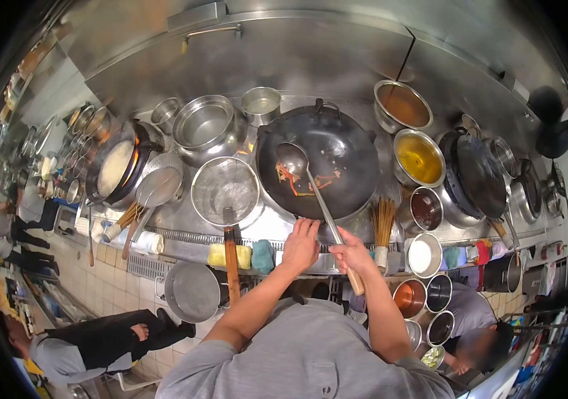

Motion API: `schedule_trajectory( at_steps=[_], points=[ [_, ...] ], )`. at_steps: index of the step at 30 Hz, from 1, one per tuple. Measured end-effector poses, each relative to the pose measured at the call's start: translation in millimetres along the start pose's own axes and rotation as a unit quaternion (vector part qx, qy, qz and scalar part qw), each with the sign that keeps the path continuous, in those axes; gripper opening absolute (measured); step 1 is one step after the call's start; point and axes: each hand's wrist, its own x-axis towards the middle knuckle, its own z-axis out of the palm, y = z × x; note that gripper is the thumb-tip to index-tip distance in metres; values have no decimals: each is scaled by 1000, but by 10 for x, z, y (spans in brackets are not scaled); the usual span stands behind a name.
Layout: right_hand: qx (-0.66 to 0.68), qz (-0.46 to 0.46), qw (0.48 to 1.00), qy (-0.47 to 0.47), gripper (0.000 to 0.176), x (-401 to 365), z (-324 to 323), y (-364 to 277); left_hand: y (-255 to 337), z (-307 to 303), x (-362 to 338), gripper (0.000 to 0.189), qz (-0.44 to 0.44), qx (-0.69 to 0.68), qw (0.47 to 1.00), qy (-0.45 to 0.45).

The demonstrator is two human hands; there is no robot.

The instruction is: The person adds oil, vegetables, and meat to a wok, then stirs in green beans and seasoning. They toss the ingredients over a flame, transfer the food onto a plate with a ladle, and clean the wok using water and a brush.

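A large black wok (344, 149) sits on the steel range in front of me, with thin red and pale strips of food (295, 188) in its bottom. My right hand (352, 254) is wrapped around the handle of a metal ladle (292, 159). The ladle's bowl is inside the wok beside the strips, and its wooden handle end points back toward me. At the wok's near rim, my left hand (302, 246) is closed, its bent fingers on the edge; the grip underneath is partly hidden.
A wooden-handled strainer (225, 193) lies left of the wok. Right of it stand a bamboo brush (382, 226), a bowl of yellow liquid (419, 157) and a brown-liquid bowl (403, 105). Another wok (116, 166) has flame beside it. Co-workers (97, 349) are at left and lower right.
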Motion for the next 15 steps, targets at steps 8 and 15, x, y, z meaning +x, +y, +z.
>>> schedule_trajectory(
  at_steps=[8,15],
  points=[
    [30,-44,992,118,87,267,-418,-135,10,-36,-31,68,1,3,1000,-13],
    [-40,-39,991,121,81,175,-245,120,25,-36,-36,72,-3,6,1000,-27]
  ],
)
